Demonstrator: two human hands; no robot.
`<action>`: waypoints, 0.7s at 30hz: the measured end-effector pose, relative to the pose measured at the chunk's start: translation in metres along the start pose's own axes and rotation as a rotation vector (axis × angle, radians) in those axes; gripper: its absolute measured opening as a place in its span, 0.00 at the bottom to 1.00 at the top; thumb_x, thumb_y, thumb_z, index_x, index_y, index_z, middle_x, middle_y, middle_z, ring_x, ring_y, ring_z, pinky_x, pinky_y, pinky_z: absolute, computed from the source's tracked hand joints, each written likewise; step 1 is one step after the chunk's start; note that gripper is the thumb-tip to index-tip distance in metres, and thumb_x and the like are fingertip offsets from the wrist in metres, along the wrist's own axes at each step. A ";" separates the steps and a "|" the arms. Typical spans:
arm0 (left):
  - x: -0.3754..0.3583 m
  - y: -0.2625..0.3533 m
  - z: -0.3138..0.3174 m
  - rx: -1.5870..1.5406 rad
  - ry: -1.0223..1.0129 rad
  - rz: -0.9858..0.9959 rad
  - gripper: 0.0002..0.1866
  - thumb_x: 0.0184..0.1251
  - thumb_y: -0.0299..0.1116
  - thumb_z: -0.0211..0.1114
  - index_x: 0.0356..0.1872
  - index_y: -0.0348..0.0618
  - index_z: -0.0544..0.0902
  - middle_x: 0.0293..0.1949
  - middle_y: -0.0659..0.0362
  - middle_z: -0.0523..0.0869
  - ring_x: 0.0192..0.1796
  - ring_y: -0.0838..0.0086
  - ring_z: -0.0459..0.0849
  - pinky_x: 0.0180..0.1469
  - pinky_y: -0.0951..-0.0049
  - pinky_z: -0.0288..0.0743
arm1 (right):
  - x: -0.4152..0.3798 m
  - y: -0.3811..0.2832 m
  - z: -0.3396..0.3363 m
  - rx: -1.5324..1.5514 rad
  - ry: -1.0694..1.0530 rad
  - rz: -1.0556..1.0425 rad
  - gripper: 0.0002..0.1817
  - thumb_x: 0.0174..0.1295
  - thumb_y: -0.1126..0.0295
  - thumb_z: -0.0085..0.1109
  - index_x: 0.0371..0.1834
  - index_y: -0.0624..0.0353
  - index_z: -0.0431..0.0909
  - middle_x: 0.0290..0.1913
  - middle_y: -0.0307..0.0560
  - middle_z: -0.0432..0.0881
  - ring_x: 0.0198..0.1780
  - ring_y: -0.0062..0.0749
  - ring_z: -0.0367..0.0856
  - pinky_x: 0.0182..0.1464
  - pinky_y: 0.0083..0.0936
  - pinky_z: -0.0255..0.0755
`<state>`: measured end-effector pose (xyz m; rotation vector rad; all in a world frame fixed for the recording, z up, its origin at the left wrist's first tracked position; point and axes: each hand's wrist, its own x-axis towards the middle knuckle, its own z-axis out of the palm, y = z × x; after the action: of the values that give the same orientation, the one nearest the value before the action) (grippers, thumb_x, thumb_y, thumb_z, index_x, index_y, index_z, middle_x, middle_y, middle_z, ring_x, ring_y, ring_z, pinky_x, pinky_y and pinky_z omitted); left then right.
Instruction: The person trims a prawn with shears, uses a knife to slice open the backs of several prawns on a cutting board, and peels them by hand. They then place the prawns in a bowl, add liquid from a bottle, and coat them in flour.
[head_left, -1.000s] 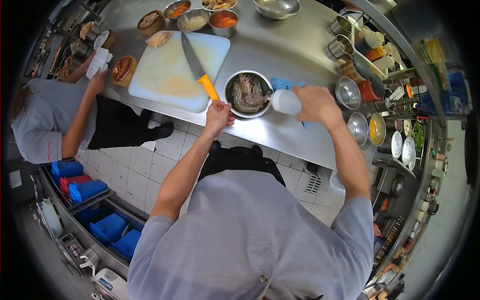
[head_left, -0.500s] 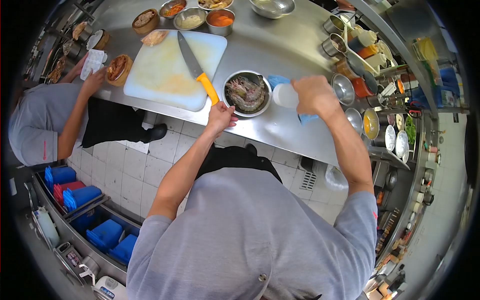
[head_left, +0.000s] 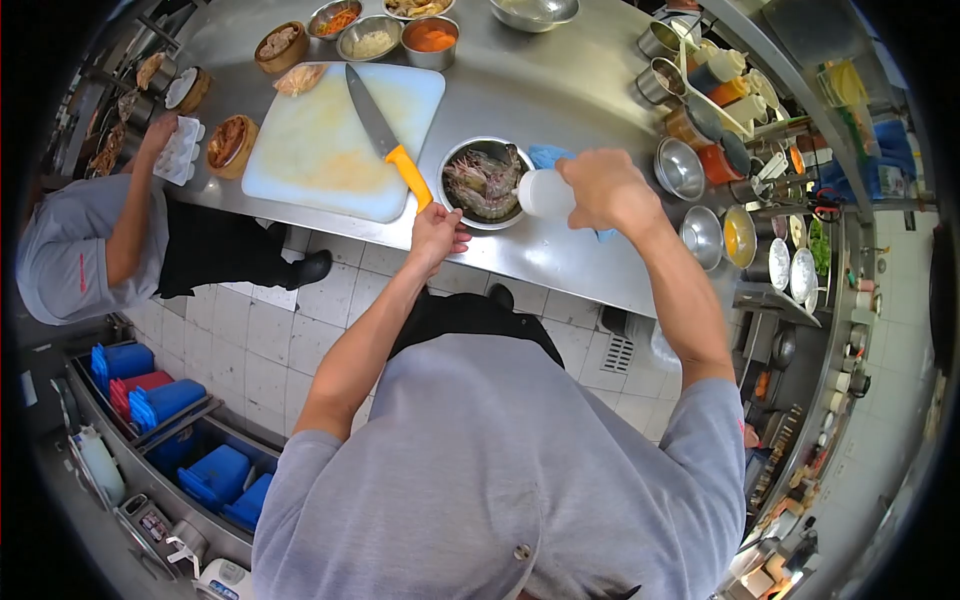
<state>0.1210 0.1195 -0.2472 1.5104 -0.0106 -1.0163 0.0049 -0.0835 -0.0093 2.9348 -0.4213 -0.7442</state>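
A metal bowl (head_left: 441, 190) of raw shrimp (head_left: 487, 187) stands near the counter's front edge. My left hand (head_left: 437, 235) is closed at its lower left rim, with the thumb against the bowl. The yellow handle of a large knife (head_left: 377, 125) reaches down to that hand; the blade lies on a white cutting board (head_left: 310, 165). In my right hand (head_left: 610, 190) is a white plastic bottle (head_left: 545, 193), tilted on its side over the bowl's right rim. Behind the bottle, a blue cloth (head_left: 548, 156) is partly hidden. Any flow from the bottle cannot be made out.
Beyond the board stand bowls of orange sauce (head_left: 431, 38), chopped white food (head_left: 368, 38) and shredded carrot (head_left: 335, 17). Metal bowls (head_left: 680, 168) and bottles line the right. At the left, a co-worker (head_left: 95, 235) reaches to a white tray (head_left: 181, 150) near a bamboo steamer (head_left: 232, 147).
My right hand has moved the white bottle left and tipped it to the shrimp bowl's rim. My left hand stays at the bowl. The co-worker's white tray is now lower, on the counter.
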 end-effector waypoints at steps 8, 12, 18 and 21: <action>-0.005 0.003 0.000 -0.014 0.016 -0.013 0.10 0.76 0.35 0.64 0.38 0.44 0.73 0.35 0.56 0.85 0.31 0.70 0.89 0.26 0.73 0.84 | -0.008 0.012 0.005 0.066 0.025 0.083 0.18 0.45 0.67 0.74 0.42 0.57 0.88 0.40 0.53 0.90 0.45 0.48 0.90 0.49 0.38 0.83; 0.000 0.000 -0.003 0.015 0.003 -0.013 0.10 0.76 0.36 0.63 0.39 0.44 0.73 0.36 0.55 0.85 0.32 0.70 0.89 0.26 0.73 0.85 | -0.019 0.014 0.006 0.073 0.027 0.060 0.21 0.45 0.65 0.75 0.45 0.58 0.87 0.41 0.53 0.90 0.46 0.49 0.89 0.50 0.39 0.83; -0.002 0.000 0.003 0.020 -0.004 -0.017 0.10 0.76 0.37 0.63 0.39 0.44 0.72 0.36 0.54 0.85 0.33 0.69 0.89 0.27 0.73 0.85 | -0.026 0.022 0.011 0.134 0.047 0.076 0.31 0.45 0.60 0.78 0.54 0.61 0.82 0.39 0.56 0.88 0.45 0.53 0.88 0.51 0.43 0.80; -0.002 -0.001 0.003 0.023 -0.012 -0.028 0.10 0.77 0.37 0.62 0.39 0.44 0.72 0.36 0.54 0.85 0.33 0.69 0.89 0.27 0.72 0.85 | -0.033 0.023 0.013 0.176 0.062 0.085 0.29 0.45 0.61 0.77 0.52 0.61 0.83 0.40 0.56 0.88 0.46 0.53 0.88 0.51 0.43 0.80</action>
<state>0.1178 0.1182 -0.2466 1.5294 -0.0094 -1.0509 -0.0342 -0.0964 -0.0024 3.0692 -0.6321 -0.6342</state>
